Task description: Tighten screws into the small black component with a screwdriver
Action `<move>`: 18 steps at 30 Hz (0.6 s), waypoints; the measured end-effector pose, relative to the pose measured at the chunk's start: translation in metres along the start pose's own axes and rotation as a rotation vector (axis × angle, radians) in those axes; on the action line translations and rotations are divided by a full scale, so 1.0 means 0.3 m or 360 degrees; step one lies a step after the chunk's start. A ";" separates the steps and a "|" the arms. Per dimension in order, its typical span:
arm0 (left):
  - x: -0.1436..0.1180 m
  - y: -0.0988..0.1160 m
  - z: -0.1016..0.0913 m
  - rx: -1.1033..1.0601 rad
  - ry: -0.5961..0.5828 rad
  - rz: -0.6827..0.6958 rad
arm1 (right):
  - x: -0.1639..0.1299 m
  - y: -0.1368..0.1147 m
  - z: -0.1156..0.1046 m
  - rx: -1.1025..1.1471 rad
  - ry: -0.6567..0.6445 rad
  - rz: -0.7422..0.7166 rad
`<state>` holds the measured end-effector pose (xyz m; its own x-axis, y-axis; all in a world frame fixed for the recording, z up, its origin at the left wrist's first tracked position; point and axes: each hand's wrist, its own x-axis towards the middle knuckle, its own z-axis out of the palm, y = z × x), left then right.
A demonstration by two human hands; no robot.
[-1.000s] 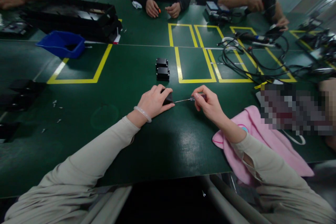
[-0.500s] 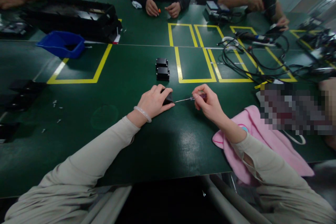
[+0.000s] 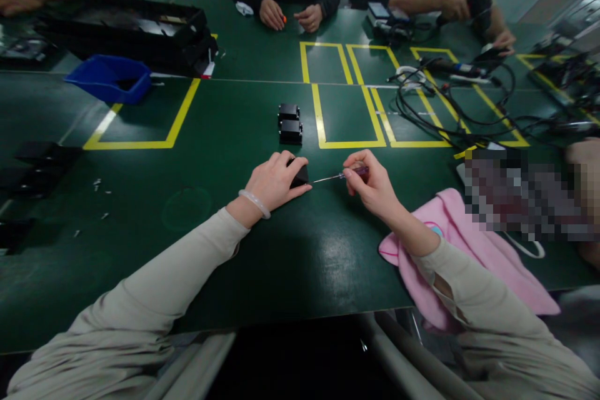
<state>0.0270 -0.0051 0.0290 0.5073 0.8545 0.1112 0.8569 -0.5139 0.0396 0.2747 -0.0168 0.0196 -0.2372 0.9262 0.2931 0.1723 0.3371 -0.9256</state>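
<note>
Centre frame: left hand (image 3: 276, 181) wraps a small black block (image 3: 300, 175) on the green table (image 3: 225, 156), fingers hiding most of it. Right hand (image 3: 370, 186) pinches a thin screwdriver (image 3: 338, 176), tip at the block's right side; contact point too small to make out. Two more black blocks (image 3: 290, 123) sit just above. Pink cloth (image 3: 473, 250) lower right, partly under the right sleeve. Blue bin (image 3: 109, 78) upper left. Cables (image 3: 435, 106) upper right. Right edge is pixelated.

Dark green table (image 3: 225, 131), yellow taped rectangles (image 3: 349, 114) (glossy under overhead light)
</note>
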 end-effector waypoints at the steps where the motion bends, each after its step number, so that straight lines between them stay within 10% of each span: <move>1: 0.000 0.000 0.000 -0.0003 0.0001 0.0003 | 0.000 0.000 0.000 -0.0004 0.0004 0.0009; 18: -0.001 -0.001 -0.001 -0.0015 0.0003 0.0009 | 0.003 0.001 -0.002 0.0000 -0.0022 0.0012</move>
<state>0.0267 -0.0053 0.0294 0.5119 0.8515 0.1134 0.8532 -0.5193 0.0484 0.2750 -0.0157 0.0196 -0.2493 0.9263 0.2825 0.1742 0.3298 -0.9278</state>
